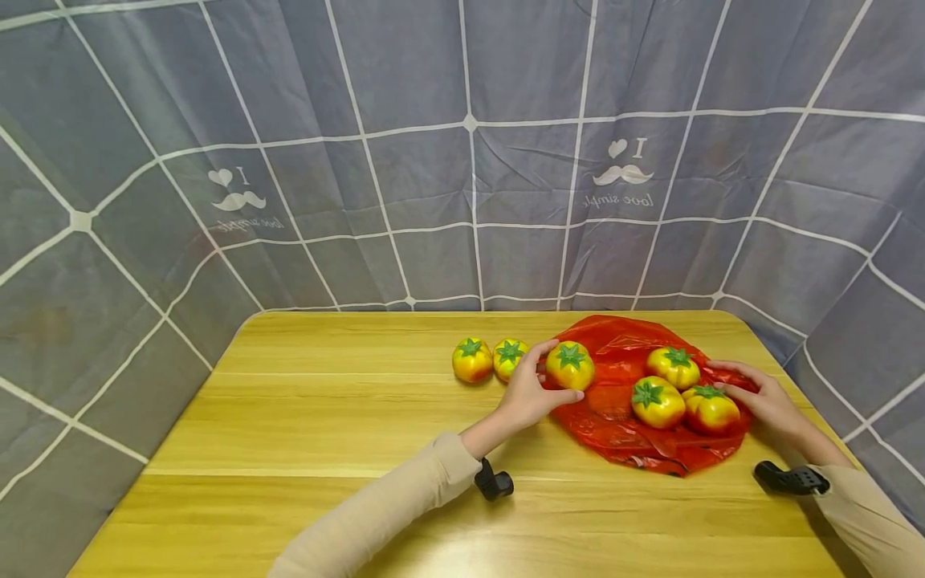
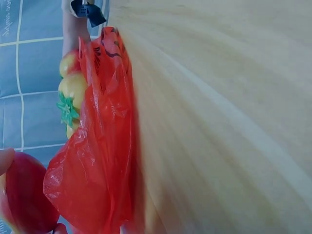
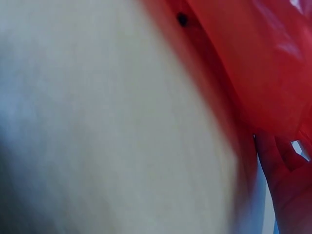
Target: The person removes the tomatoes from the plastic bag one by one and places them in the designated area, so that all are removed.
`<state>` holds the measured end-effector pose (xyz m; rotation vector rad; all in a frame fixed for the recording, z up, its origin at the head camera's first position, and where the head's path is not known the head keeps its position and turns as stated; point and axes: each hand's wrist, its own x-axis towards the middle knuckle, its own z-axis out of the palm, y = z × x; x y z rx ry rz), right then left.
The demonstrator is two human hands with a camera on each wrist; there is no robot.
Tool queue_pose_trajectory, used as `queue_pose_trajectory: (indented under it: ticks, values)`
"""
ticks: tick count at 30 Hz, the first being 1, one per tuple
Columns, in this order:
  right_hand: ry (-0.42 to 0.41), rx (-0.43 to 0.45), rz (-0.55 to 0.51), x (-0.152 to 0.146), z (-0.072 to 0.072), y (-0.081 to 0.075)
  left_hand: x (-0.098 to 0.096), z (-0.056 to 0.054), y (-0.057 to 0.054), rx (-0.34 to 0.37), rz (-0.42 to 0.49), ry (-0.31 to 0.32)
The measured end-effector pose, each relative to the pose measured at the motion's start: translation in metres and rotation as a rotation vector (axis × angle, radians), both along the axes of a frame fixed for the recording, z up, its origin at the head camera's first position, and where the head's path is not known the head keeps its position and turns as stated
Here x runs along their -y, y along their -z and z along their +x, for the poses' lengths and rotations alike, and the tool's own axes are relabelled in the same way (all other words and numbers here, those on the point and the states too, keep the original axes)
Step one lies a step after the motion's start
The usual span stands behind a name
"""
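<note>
Fruit (image 1: 570,367) grasped in left hand (image 1: 530,393) at edge of bag (image 1: 613,421); work apparently partway.
Three fruits (image 1: 658,403) lie on bag, two fruits (image 1: 472,360) on desk (image 1: 325,393); right hand (image 1: 772,408) is beside the three, grip indeterminate.

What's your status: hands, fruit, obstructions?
Left hand grips one fruit by red bag. Right hand at bag's right side, near three fruits. Two fruits left of left hand. No obstruction seen.
</note>
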<state>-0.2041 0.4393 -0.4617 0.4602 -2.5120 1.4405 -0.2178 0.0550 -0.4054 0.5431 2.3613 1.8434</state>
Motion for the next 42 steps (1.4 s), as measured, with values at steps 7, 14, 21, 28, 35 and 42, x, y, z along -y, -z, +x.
queue_pose_trajectory:
  ticks: [7,14,21,28,35,42]
  values:
    - [0.004,0.015,-0.005,-0.001,0.001,-0.001,0.01,0.002,0.0,0.038,0.04,-0.009]
    - [0.007,0.026,-0.014,-0.001,0.002,-0.001,0.021,0.004,-0.003,0.02,0.035,-0.029]
    - [0.01,0.037,-0.032,0.001,0.003,-0.002,0.034,0.006,-0.004,-0.018,0.016,-0.059]
    - [-0.002,0.019,-0.021,0.002,0.001,-0.002,0.054,0.006,-0.005,-0.027,0.039,-0.059]
    - [0.023,0.03,-0.006,0.001,0.001,-0.002,0.071,0.004,-0.004,-0.018,0.062,-0.083]
    - [0.007,0.044,-0.045,0.001,0.002,-0.002,0.085,0.004,-0.002,-0.049,0.019,-0.112]
